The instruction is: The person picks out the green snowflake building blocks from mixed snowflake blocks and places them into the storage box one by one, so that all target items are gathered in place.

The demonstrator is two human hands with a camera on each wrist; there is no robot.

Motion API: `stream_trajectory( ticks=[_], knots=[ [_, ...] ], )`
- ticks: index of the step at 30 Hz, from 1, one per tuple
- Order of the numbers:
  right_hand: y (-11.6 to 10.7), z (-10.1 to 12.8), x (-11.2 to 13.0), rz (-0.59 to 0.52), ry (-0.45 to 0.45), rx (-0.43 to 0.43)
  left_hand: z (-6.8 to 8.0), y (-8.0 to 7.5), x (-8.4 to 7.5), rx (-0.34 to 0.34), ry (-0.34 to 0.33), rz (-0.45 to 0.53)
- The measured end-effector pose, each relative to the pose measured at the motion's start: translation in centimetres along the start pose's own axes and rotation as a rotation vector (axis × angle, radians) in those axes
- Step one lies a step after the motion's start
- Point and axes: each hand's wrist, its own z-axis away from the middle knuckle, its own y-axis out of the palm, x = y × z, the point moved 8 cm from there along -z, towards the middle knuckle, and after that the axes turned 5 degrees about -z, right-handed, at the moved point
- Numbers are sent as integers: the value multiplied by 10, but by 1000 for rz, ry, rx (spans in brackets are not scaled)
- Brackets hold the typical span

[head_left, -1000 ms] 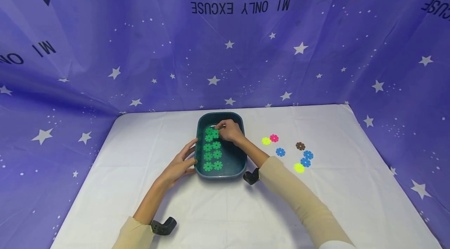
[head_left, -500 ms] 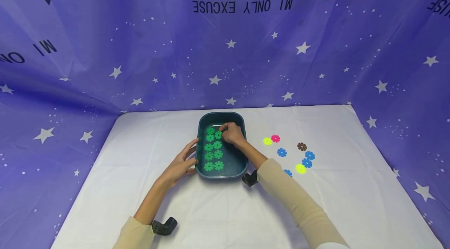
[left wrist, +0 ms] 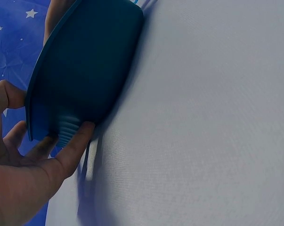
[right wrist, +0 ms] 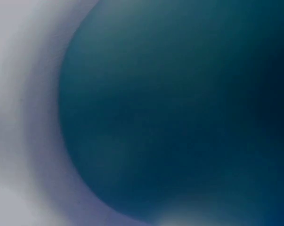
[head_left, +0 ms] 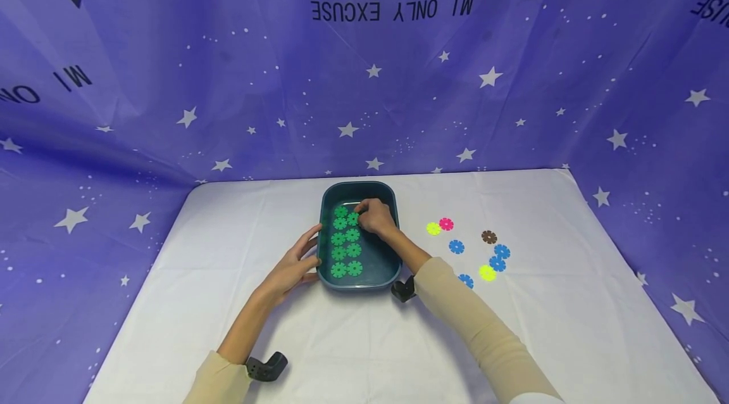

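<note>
A dark teal tray (head_left: 378, 274) stands on the white cloth, with two columns of green snowflake discs (head_left: 338, 252) lying flat along its left half. My right hand (head_left: 376, 217) reaches inside. Its thumb and forefinger pinch a green snowflake disc (head_left: 353, 219) at the top of the right column. The fingertips are partly hidden. My left hand (head_left: 290, 271) touches the outer left wall with spread fingers. In the left wrist view, the left hand's fingers (left wrist: 78, 141) rest against the rim and ribbed side. Only blurred teal tray wall (right wrist: 146, 108) fills the right wrist view.
Right of the tray lie loose discs: a pink one (head_left: 447, 224), yellow ones (head_left: 487, 273), a brown one (head_left: 488, 237) and several blue ones (head_left: 456, 247). One blue disc (head_left: 466, 280) is partly covered by the right sleeve. A purple star-patterned curtain (head_left: 364, 106) surrounds the table.
My right hand has drawn slightly right and nearer with the green disc, which sits apart from the left column now. A blue disc shows beside the sleeve. My left hand stays put.
</note>
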Motion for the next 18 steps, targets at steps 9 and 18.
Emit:
stream_trajectory(
  ticks=[9,18],
  knots=[
    [1,2,4,51,-36,12,-1,-1,0,3,-4,-2],
    [0,6,7,122,-44,17,-1,-1,1,15,11,-8]
  ],
)
